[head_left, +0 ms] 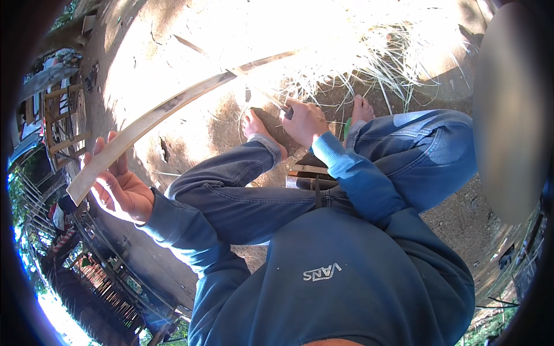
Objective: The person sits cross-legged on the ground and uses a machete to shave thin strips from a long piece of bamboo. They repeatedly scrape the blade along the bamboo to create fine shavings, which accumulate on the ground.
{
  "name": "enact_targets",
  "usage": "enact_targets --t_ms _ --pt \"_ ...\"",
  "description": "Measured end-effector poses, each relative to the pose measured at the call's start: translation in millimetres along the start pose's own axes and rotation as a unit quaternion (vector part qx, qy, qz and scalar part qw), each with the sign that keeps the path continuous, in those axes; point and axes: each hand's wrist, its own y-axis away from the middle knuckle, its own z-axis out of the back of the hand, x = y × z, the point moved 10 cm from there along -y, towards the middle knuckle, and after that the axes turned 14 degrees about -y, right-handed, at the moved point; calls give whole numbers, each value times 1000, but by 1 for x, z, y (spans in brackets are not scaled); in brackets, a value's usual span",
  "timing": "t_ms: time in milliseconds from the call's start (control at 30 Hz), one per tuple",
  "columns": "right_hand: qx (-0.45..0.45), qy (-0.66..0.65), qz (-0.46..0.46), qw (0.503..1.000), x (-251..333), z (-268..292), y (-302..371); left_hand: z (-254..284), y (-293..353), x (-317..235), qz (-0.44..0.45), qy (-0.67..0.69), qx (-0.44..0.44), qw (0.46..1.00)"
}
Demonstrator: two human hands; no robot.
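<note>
1. Strip [170, 104], long and pale, is reaching forward from the left hand [124, 193], its far end showing ahead of the right hand [307, 122].
2. The left hand is holding the strip's near end, fingers curling around it.
3. The right hand is clasping a dark-handled tool [288, 112] that is pointing forward-left toward the strip — glare is obscuring any contact.
4. Pale fibres [398, 66] are lying in a tangle ahead and right of the right hand.
5. Trimming seems to be the step in hand — the next move is probably calling for a steady left hold and a controlled tool stroke.
</note>
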Motion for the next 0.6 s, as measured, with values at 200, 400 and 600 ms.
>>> enact_targets --t_ms 200,400,600 --pt "67 8 -16 998 24 -2 7 2 3 5 10 10 -13 1000" --pt "37 -21 -22 999 6 -3 4 4 1 3 13 -6 -16 1000" --pt "33 39 -42 998 -7 -1 -9 -3 -2 2 22 -8 -18 1000"
